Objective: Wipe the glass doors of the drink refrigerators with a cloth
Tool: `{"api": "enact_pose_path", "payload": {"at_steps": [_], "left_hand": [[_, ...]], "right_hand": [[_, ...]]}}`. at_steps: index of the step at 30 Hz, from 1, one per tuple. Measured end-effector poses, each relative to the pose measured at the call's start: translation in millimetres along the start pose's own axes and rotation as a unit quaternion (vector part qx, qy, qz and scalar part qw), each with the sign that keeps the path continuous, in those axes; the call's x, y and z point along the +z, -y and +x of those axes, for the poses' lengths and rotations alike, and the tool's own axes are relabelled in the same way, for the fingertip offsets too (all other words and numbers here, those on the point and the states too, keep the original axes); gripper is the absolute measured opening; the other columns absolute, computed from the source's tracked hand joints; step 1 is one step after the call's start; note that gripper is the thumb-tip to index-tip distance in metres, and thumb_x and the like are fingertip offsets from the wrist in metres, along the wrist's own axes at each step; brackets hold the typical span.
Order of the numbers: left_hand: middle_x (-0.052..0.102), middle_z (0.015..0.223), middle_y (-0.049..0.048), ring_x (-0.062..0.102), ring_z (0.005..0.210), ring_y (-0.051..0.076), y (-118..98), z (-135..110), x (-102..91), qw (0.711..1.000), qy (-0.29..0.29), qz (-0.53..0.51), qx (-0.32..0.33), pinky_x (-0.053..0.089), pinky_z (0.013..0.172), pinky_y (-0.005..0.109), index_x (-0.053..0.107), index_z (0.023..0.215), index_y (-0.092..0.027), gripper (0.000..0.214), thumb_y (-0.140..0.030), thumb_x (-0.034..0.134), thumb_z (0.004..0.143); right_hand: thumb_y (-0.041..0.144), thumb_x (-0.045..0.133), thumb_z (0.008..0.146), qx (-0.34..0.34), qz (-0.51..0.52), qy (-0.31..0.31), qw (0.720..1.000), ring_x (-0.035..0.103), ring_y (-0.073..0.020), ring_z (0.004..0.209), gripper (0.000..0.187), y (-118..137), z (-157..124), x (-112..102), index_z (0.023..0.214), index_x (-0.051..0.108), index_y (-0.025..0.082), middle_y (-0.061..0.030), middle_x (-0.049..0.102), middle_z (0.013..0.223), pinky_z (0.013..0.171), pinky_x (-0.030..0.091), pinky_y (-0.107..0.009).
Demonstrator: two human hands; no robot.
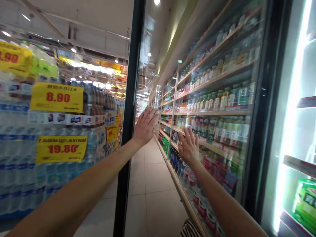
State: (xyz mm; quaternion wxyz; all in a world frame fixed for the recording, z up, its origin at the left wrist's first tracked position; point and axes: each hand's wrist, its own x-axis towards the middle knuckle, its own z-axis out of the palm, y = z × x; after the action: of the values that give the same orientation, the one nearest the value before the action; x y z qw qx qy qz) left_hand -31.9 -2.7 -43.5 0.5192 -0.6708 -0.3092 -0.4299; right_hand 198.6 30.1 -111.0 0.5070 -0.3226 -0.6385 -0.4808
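Note:
A swung-out glass door (158, 177) with a black frame fills the middle of the view. My left hand (146, 126) lies flat against its pane near the frame's left upright, fingers stretched out. A pale, whitish patch shows around those fingertips; whether it is a cloth or a reflection I cannot make out. Farther right and a little lower, my right hand (189, 147) has its fingers spread, at or close to the same pane. Neither hand is closed around anything I can see.
Stacked water packs (61, 174) with yellow price signs (57, 97) stand on the left. Through the glass, shelves of bottles (217, 98) line the aisle beside a tiled floor (158, 164). A lit cooler (283, 131) with a green pack (306, 204) is at right.

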Motion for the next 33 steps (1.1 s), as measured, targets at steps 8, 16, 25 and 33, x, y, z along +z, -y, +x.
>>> {"api": "enact_pose_path", "payload": {"at_steps": [8, 16, 25, 33], "left_hand": [[0.037, 0.142, 0.0071, 0.013, 0.138, 0.020, -5, -12, -1.2, 0.979, 0.054, -0.005, 0.194, 0.021, 0.112, 0.041, 0.033, 0.136, -0.019, 0.051, -0.022, 0.042, 0.086], [0.036, 0.143, 0.0085, 0.012, 0.138, 0.022, 2, 2, 1.1, 0.986, 0.026, -0.002, 0.164, 0.023, 0.111, 0.043, 0.032, 0.136, -0.018, 0.051, -0.020, 0.041, 0.086], [0.034, 0.143, 0.0101, 0.013, 0.138, 0.022, 3, 19, 0.9, 1.000, -0.028, 0.005, 0.012, 0.022, 0.111, 0.046, 0.032, 0.136, -0.016, 0.050, -0.022, 0.039, 0.087], [0.038, 0.141, 0.0072, 0.016, 0.138, 0.022, -12, 5, 5.1, 0.988, 0.039, -0.002, 0.151, 0.023, 0.111, 0.041, 0.037, 0.133, -0.016, 0.048, -0.022, 0.041, 0.086]], "right_hand": [[0.023, 0.045, 0.082, -0.003, 0.004, 0.010, 1.000, 0.020, -0.0251, 0.137, 0.055, -1, 0, -1, 0.136, 0.036, 0.023, -0.0081, 0.033, 0.145, 0.109, 0.017, -0.050], [0.023, 0.044, 0.084, 0.003, -0.003, 0.003, 1.000, 0.021, -0.0251, 0.136, 0.051, 0, 0, 0, 0.135, 0.038, 0.024, -0.0084, 0.038, 0.142, 0.109, 0.017, -0.050], [0.023, 0.045, 0.083, -0.001, -0.005, 0.013, 1.000, 0.020, -0.0259, 0.137, 0.057, -2, -2, 2, 0.138, 0.032, 0.024, -0.0084, 0.034, 0.144, 0.109, 0.016, -0.051], [0.022, 0.044, 0.084, -0.002, -0.003, 0.014, 1.000, 0.019, -0.0257, 0.137, 0.056, -2, -2, 1, 0.138, 0.033, 0.023, -0.0091, 0.035, 0.143, 0.108, 0.017, -0.051]]}}
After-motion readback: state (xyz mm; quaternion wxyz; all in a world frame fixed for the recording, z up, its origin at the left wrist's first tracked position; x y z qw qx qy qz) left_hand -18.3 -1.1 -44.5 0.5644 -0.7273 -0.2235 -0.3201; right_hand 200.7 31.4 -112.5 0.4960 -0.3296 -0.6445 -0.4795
